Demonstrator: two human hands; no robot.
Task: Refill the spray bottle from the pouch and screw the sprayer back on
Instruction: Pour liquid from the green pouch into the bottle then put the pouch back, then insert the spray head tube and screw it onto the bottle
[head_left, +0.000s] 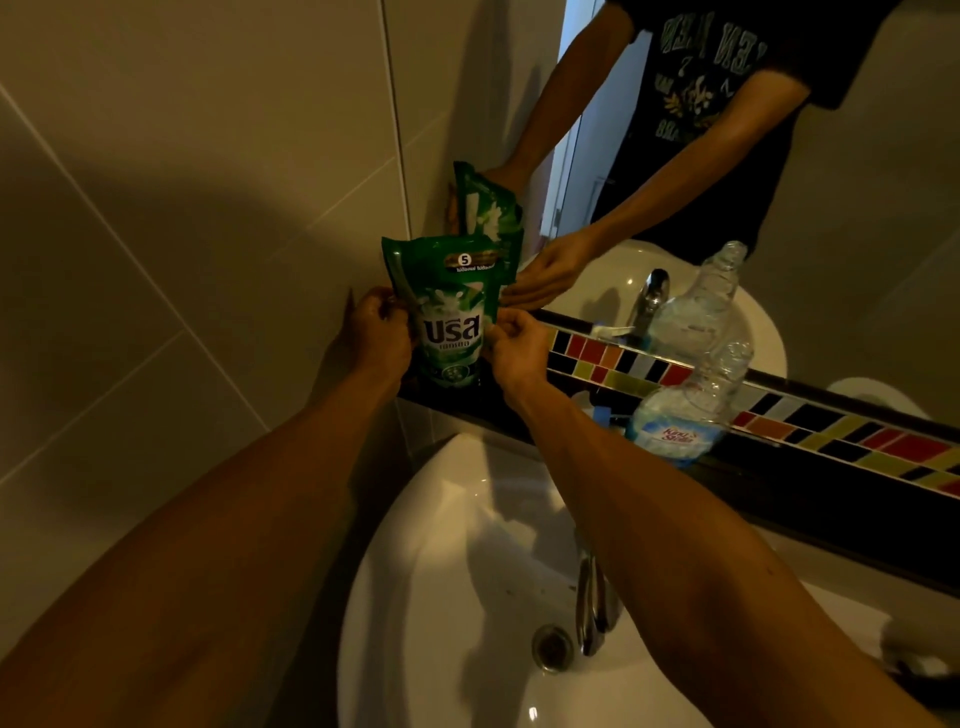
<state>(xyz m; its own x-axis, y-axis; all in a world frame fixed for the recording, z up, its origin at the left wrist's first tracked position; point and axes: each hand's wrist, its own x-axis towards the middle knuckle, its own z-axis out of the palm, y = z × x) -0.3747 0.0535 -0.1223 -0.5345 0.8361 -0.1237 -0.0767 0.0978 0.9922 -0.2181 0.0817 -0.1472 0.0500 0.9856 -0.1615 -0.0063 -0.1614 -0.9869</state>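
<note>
Left hand and right hand pinch opposite edges of the upright green pouch on the ledge; clear bottle stands rightward, apparently nearer the right hand.

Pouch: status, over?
Left hand and right hand gripping the green refill pouch, upright on ledge. No spray bottle visible. Water bottle clear.

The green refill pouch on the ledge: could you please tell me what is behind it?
Behind the green refill pouch is the mirror, showing its reflection. The left hand and right hand grip its sides; the ledge corner behind is hidden.
</note>
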